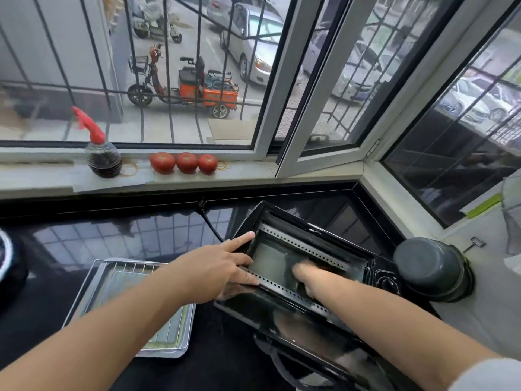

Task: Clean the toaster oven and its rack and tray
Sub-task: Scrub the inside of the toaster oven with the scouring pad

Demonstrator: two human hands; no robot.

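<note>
A black toaster oven lies tipped on its back on the dark counter, its opening facing up and its glass door hanging open toward me. My left hand rests on the oven's left rim with straight fingers. My right hand reaches down inside the cavity; its fingers are blurred and partly hidden, and I cannot tell what it holds. To the left, the wire rack lies in the metal tray, partly behind my left forearm.
An upturned dark pot stands right of the oven. The oven's power cord runs back to the wall. On the windowsill sit a sauce bottle with a red spout and three tomatoes. An open window frame leans inward.
</note>
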